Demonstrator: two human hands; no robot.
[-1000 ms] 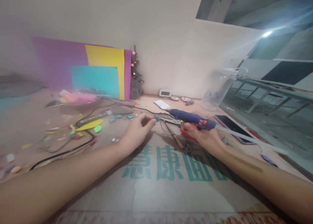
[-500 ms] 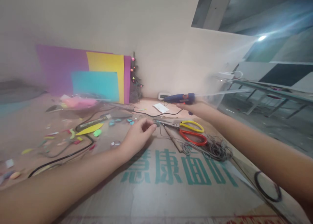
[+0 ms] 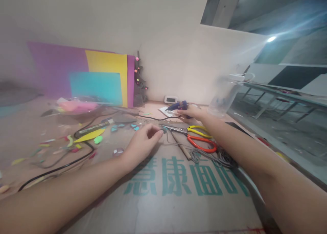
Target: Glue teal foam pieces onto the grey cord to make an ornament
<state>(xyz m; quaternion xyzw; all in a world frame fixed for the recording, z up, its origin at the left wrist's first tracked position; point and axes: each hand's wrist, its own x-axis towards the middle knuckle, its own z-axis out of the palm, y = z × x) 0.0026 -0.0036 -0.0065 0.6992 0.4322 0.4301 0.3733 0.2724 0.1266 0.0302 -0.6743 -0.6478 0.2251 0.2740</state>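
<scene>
My left hand (image 3: 146,136) is closed in a pinch at the middle of the table. Between thumb and forefinger is a small dark piece (image 3: 164,130), too small to name. My right hand (image 3: 192,112) reaches to the back and grips a blue glue gun (image 3: 176,106), its nozzle low over a white card (image 3: 163,110). Scissors (image 3: 200,143) with one yellow and one red handle lie between my hands, blades toward the left fingertips. Close by are a brown stick (image 3: 181,145) and a tangle of grey cord (image 3: 224,158).
Foam scraps and a yellow leaf shape (image 3: 89,135) lie at left beside a power strip (image 3: 94,127) and black cable. Coloured sheets (image 3: 95,89) lean on the wall near a dark branch with beads (image 3: 139,78). A clear plastic container (image 3: 222,97) stands at back right.
My right hand has moved left and down with the glue gun, bringing it over the white card. My left hand keeps its pinch in nearly the same place.
</scene>
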